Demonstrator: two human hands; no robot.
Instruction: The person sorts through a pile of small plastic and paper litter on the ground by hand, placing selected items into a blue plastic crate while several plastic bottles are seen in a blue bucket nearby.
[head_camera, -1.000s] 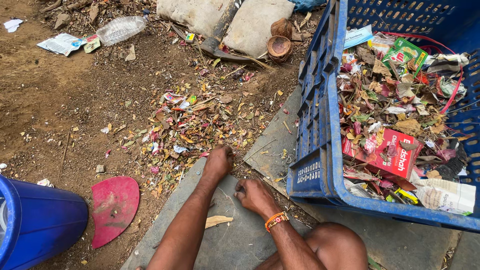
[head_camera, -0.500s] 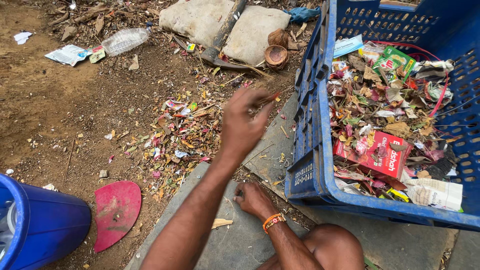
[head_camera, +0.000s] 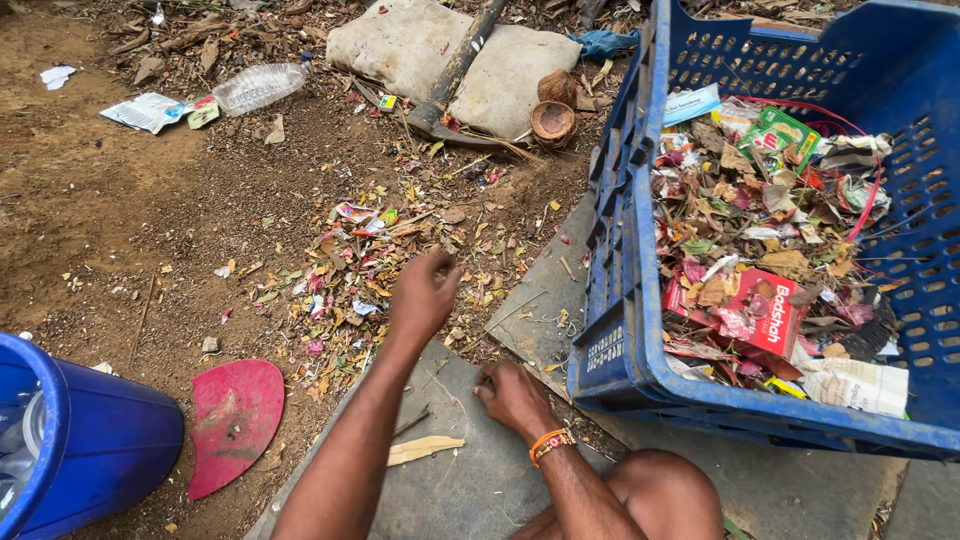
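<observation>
A blue barrel (head_camera: 80, 440) is standing at eight o'clock, with a red curved plastic piece (head_camera: 232, 418) lying just beside it on the dirt. At eleven o'clock a crushed clear plastic bottle (head_camera: 262, 86) is lying near a torn paper wrapper (head_camera: 147, 110). At twelve o'clock a grey sack (head_camera: 410, 45) is resting under a dark pipe (head_camera: 458, 66), with two coconut shells (head_camera: 552, 120) sitting just beside it. Grey stone slabs (head_camera: 470, 490) are lying at six o'clock, a pale wood splinter (head_camera: 425, 450) resting on one.
</observation>
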